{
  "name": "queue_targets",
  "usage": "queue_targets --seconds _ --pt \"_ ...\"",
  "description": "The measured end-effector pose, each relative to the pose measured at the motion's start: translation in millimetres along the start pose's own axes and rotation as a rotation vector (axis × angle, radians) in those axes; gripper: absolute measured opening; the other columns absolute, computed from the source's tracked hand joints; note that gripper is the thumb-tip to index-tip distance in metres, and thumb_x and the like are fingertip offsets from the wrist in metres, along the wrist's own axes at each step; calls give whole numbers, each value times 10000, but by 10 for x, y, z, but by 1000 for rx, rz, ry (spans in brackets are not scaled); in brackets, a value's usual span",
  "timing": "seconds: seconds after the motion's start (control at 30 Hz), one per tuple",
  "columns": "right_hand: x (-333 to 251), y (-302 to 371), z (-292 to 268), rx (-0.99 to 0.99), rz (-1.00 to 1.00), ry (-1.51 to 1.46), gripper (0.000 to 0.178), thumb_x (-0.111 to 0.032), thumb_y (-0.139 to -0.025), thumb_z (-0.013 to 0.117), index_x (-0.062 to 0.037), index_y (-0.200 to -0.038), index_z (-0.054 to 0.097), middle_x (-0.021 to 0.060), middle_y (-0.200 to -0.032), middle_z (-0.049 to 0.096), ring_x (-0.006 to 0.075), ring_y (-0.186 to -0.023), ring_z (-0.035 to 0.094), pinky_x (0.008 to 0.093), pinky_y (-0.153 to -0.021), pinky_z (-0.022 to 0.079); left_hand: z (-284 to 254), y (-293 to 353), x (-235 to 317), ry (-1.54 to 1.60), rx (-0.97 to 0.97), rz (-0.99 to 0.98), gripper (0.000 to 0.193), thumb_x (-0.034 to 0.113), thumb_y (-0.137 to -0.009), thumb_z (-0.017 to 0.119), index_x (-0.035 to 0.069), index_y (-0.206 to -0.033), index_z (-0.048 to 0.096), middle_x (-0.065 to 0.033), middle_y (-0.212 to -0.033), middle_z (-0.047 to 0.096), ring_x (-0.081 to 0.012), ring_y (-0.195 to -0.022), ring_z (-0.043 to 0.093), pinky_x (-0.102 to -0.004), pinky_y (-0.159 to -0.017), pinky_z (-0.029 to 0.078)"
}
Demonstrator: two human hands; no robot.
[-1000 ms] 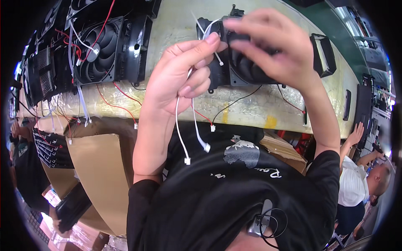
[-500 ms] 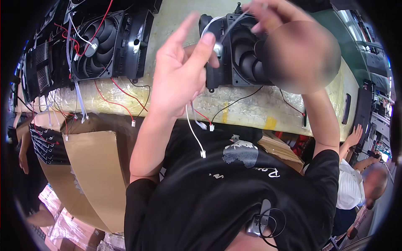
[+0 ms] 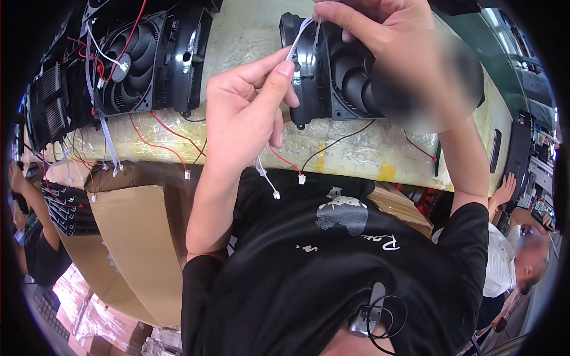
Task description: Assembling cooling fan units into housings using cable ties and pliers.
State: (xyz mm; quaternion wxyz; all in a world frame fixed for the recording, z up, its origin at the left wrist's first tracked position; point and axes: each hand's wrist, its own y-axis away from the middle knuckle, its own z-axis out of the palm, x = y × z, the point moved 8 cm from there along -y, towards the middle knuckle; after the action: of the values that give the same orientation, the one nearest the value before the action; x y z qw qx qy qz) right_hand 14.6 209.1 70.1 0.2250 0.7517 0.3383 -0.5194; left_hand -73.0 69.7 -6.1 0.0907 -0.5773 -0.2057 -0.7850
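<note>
My left hand [image 3: 240, 113] pinches a white cable [image 3: 301, 32] between thumb and forefinger, above a black fan housing [image 3: 311, 98]. From there the cable bends over at the top to my right hand [image 3: 380, 22], whose thumb and fingers are closed on it. A thin, pale strip [image 3: 315, 44] hangs below the right fingertips; its kind is unclear. Under my left hand dangles a white connector [image 3: 276, 194]. Beside the housing, the round black fan [image 3: 353, 74] is partly covered by my right arm and a blurred patch.
More black fan units [image 3: 139, 62] with red and white wires lie at the left of the wrapped table [image 3: 249, 24]. An open cardboard box [image 3: 133, 237] stands below its near edge. Another person's hand [image 3: 504, 188] rests at the right edge; other people are at both sides.
My right hand has come left and closed near the top of the cable. The left fingers have drawn together on it, and the dangling connector has swung up and left.
</note>
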Motion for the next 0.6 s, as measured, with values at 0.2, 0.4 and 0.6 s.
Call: queue_targets --seconds 0.2,0.4,0.6 --pt "-44 48 36 12 -20 -25 138 -40 -882 674 75 -956 691 34 -748 684 42 -652 584 187 -571 463 0 59 71 -155 -116 -10 324 130 -991 529 -37 -1263 583 -89 -737 650 -108 -483 581 -220 -448 456" --pt "-2 106 121 -124 -18 170 133 -49 -854 686 63 -925 701 74 -829 700 94 -718 621 238 -644 496 69 201 63 -304 -234 -76 345 116 -1003 486 -51 -1300 543 -68 -712 653 -98 -568 612 -226 -528 487" --pt "-337 281 273 -256 -186 444 106 -62 -802 694 12 -875 717 128 -876 644 240 -812 622 330 -738 486 253 344 247 -943 -12 434 379 34 -907 577 2 -1284 573 -128 -660 567 -186 -505 504 -339 -510 407"
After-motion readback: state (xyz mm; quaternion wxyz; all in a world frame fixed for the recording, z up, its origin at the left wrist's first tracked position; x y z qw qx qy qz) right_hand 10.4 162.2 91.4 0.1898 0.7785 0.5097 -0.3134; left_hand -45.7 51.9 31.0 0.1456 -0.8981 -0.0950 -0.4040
